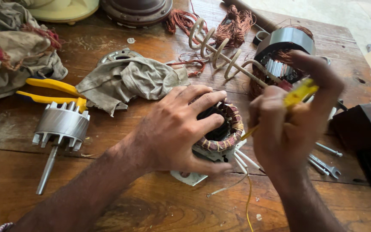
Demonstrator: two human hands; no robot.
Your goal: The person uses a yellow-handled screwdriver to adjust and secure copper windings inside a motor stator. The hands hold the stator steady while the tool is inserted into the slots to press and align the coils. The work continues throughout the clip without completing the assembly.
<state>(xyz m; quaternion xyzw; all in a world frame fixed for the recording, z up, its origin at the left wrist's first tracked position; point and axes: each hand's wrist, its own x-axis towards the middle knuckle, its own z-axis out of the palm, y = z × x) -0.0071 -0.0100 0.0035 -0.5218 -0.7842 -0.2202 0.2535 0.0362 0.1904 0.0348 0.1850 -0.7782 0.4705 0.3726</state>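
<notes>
We see the left hand (181, 129) spread over a small motor stator (220, 129) that sits on the wooden table (151, 206) near its front middle; the fingers are apart and curled over the top and near side of the stator, the thumb low against its base, so the hand grips it; the stator's bore faces up and a little toward us, so its axis runs roughly upright, tilted slightly; its ring of copper winding, bound with pale lacing, shows on the right side only, the rest is hidden under the palm and fingers.

The right hand (288, 129) is just right of the stator, its fingers closed together on a yellow-handled tool (299, 93); the handle points up and to the right, and a thin yellowish shaft runs down-left toward the winding; its tip is hard to make out, and motion blur softens the hand.

White and yellow lead wires (247, 172) trail from the stator's base toward the table's front edge; the yellow one is cut off by the bottom of the view.

To the left lie a finned rotor on its shaft (62, 126), upright fins and shaft pointing toward us, yellow-handled pliers (50, 92) and a grey rag (129, 81); behind stand a larger stator (282, 51) and a looped winding former (220, 53); a small spanner (325, 165) lies at the right.
</notes>
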